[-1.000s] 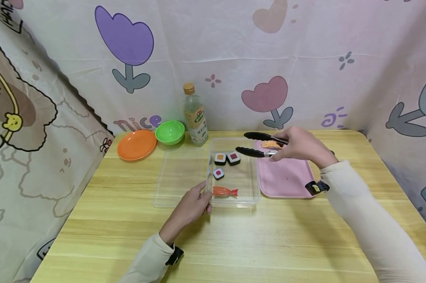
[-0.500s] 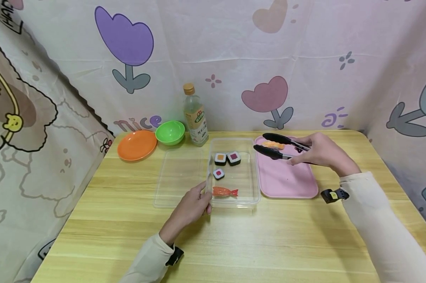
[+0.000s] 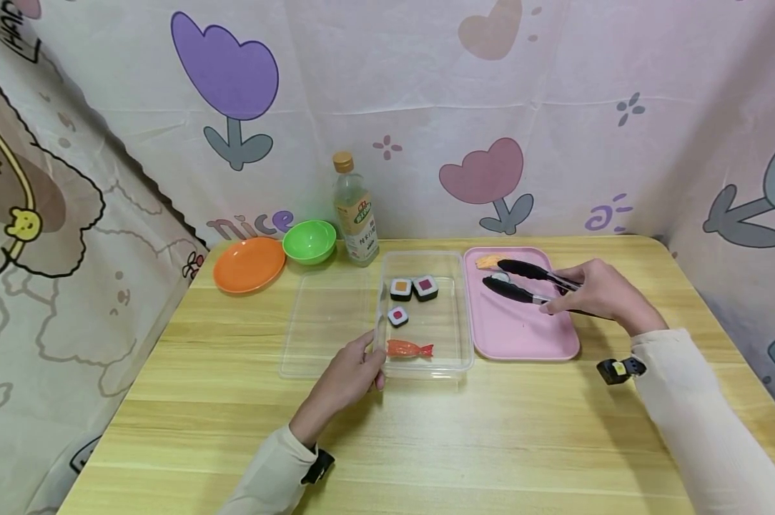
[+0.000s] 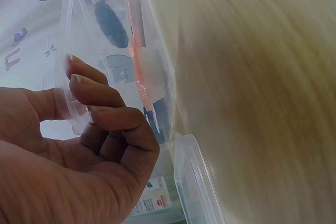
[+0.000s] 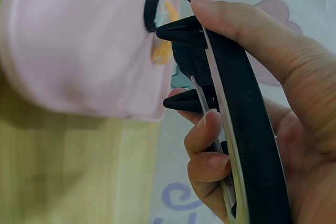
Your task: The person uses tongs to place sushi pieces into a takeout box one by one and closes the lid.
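Observation:
My left hand [image 3: 349,375] grips the near left rim of a clear plastic container [image 3: 448,366], thumb on one side and curled fingers on the other. Inside lie three toy sushi rolls, one orange-centred [image 3: 400,289], one dark red-centred [image 3: 425,287] and a smaller one [image 3: 397,316], plus a red toy shrimp [image 3: 409,348]. My right hand [image 3: 596,293] holds black-tipped tongs [image 3: 529,295] with their arms apart over the pink tray [image 3: 522,340]. A white-topped dark sushi piece [image 5: 151,14] shows between the tong tips, partly hidden; an orange toy piece [image 3: 488,262] lies just behind.
A clear lid [image 3: 326,315] lies flat left of the container. Along the back stand an orange plate [image 3: 249,265], a green bowl [image 3: 309,242] and a glass bottle [image 3: 357,214] with an orange cap. A patterned cloth [image 3: 400,93] hangs behind the wooden table [image 3: 426,450].
My right hand has moved right and lower with the tongs, from near the container's back right corner to over the tray, uncovering the orange piece. The left hand has stayed at the container.

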### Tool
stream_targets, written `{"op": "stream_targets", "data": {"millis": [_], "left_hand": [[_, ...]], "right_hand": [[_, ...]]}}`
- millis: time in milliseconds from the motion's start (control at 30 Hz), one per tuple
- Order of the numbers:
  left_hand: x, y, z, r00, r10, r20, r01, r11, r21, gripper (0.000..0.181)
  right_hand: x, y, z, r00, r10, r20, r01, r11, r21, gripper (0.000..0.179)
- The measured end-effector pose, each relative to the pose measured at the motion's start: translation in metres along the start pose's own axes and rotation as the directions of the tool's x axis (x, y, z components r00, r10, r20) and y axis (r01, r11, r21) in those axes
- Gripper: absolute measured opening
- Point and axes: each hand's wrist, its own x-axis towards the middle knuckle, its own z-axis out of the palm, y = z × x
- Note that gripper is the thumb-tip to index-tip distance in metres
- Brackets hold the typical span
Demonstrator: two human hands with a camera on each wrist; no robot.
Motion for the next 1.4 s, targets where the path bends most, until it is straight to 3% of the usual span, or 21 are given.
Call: {"op": "stream_targets", "data": {"millis": [600,933,1400], "left_hand": [[0.0,0.0,0.0,1.0,0.002,-0.001,-0.002,1.0,0.023,0.042],[0.0,0.0,-0.001,1.0,0.001,-0.005,-0.001,1.0,0.031,0.038],[0.0,0.001,-0.001,1.0,-0.005,0.0,0.005,1.0,0.019,0.041]], "right_hand": [[0.002,0.019,0.013,0.998,0.059,0.01,-0.059,0.998,0.023,0.091],[0.003,0.019,0.018,0.999,0.027,-0.033,-0.027,1.0,-0.008,0.083],[-0.001,0.014,0.015,0.999,0.027,-0.034,-0.027,0.999,0.022,0.085]]}}
